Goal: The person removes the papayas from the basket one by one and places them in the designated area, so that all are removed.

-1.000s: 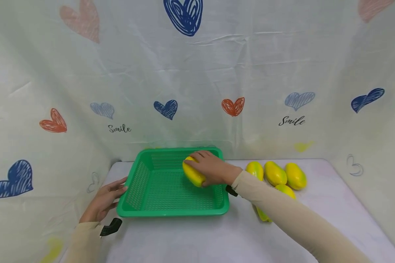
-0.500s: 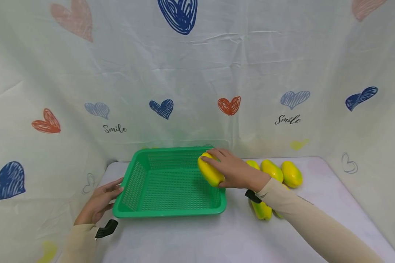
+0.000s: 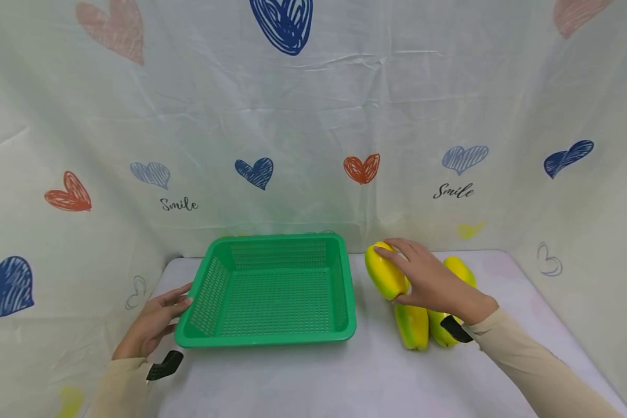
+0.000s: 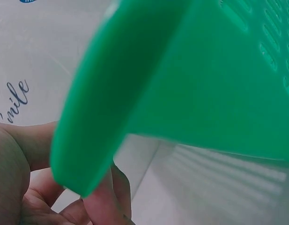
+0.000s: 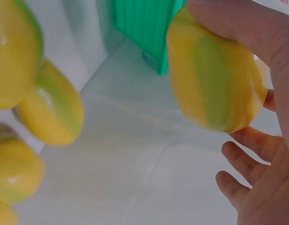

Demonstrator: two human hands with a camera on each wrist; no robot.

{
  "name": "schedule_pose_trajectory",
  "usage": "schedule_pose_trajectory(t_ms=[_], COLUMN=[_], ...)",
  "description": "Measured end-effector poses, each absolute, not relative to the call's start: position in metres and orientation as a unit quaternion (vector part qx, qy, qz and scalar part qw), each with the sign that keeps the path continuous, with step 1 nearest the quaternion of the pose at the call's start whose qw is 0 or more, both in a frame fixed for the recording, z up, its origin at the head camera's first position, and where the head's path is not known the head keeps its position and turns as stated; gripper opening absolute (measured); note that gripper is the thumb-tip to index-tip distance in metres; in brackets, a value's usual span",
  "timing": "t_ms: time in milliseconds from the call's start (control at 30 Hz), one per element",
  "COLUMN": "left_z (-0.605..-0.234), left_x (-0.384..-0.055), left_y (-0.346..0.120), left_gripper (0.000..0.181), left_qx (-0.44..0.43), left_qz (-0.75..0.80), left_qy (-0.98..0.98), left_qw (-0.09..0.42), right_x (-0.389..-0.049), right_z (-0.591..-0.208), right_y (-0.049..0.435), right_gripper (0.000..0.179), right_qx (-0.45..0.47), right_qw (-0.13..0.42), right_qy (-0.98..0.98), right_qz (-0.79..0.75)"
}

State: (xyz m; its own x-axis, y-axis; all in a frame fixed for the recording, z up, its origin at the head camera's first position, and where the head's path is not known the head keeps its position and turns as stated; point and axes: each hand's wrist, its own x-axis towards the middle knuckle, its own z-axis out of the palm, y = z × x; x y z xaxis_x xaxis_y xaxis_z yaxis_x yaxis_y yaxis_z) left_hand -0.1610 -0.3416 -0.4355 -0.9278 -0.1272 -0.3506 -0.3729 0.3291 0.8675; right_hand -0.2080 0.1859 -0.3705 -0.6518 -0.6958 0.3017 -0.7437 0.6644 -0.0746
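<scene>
A green rectangular plastic basket (image 3: 265,341) with perforated walls stands on the table. At its left side my left hand (image 3: 154,322) holds the rim, with fingers curled at the rim's edge in the left wrist view. My right hand (image 3: 431,283) grips a mango-like fruit (image 3: 384,273), yellow with a green streak, to the right of the basket. Thumb and fingertips hold this fruit by its sides in the right wrist view. Below and behind the hand lie more such yellow-green fruits (image 3: 412,328), partly hidden by the hand and forearm.
The table (image 3: 292,383) has a pale cover. Behind and beside it hangs a white curtain (image 3: 303,116) printed with hearts and the word Smile. In the right wrist view several loose fruits (image 5: 53,105) are at the left.
My right hand has carried the fruit from over the basket, across its right rim, to beside the other fruits. The left hand stays at the left rim. The head view has shifted slightly.
</scene>
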Motion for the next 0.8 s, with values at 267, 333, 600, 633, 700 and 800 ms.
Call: schedule_pose_trajectory(t_ms=[267,333,600,633,700,800], left_z=[-0.435,-0.435,-0.436,-0.436,-0.436,-0.436], left_x=[-0.16,-0.16,-0.16,-0.16,-0.16,-0.161], left_y=[-0.34,-0.34,-0.341,-0.341,-0.341,-0.34], left_gripper=[0.064,0.065,0.065,0.065,0.065,0.065], left_qx=[-0.162,-0.163,-0.167,-0.167,-0.166,-0.165], left_qz=[0.555,0.556,0.557,0.556,0.555,0.555], left_qy=[0.808,0.808,0.806,0.806,0.807,0.808], left_qw=[0.109,0.109,0.115,0.115,0.113,0.112], right_x=[-0.194,-0.19,-0.17,-0.168,-0.164,-0.158], right_z=[-0.383,-0.387,-0.4,-0.402,-0.407,-0.415], right_y=[0.226,0.236,0.271,0.275,0.283,0.296], right_gripper=[0.101,0.102,0.108,0.108,0.11,0.111], right_qx=[0.363,0.361,0.29,0.281,0.266,0.252], right_qw=[0.141,0.146,0.123,0.121,0.121,0.124], right_qy=[-0.917,-0.916,-0.943,-0.945,-0.949,-0.951], right_qz=[0.09,0.094,0.108,0.112,0.118,0.128])
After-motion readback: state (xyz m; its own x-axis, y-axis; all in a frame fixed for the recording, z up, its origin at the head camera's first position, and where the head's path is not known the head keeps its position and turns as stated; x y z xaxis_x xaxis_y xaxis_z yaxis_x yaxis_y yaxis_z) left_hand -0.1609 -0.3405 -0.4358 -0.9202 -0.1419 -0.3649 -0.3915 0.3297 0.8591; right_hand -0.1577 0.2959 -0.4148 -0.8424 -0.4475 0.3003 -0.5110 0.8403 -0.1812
